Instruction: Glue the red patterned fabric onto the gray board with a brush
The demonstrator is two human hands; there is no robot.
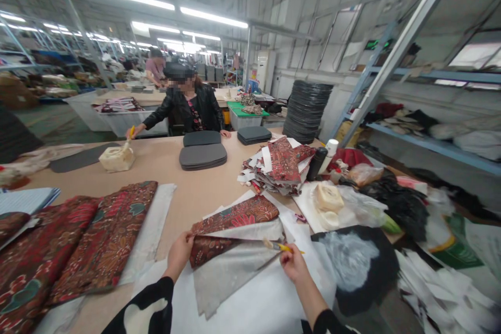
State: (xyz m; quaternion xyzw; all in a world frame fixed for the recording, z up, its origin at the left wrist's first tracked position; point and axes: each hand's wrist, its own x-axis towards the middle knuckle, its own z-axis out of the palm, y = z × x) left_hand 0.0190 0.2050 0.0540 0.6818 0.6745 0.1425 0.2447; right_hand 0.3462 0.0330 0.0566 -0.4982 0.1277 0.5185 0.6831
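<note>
My left hand (179,254) pinches the folded-over edge of a red patterned fabric piece (235,217), holding it up off its grey backing (230,271). My right hand (294,266) grips a small yellow-handled brush (278,246) whose bristles touch the grey backing just below the fold. Both lie on white paper (254,308) at the near edge of the tan table (188,182).
Long red patterned fabric strips (78,250) lie at left. A pile of cut patterned pieces (279,167), a dark bottle (316,163), plastic bags and a glue-smeared black sheet (352,266) crowd the right. Across the table a person in black (188,107) brushes near grey pads (202,155).
</note>
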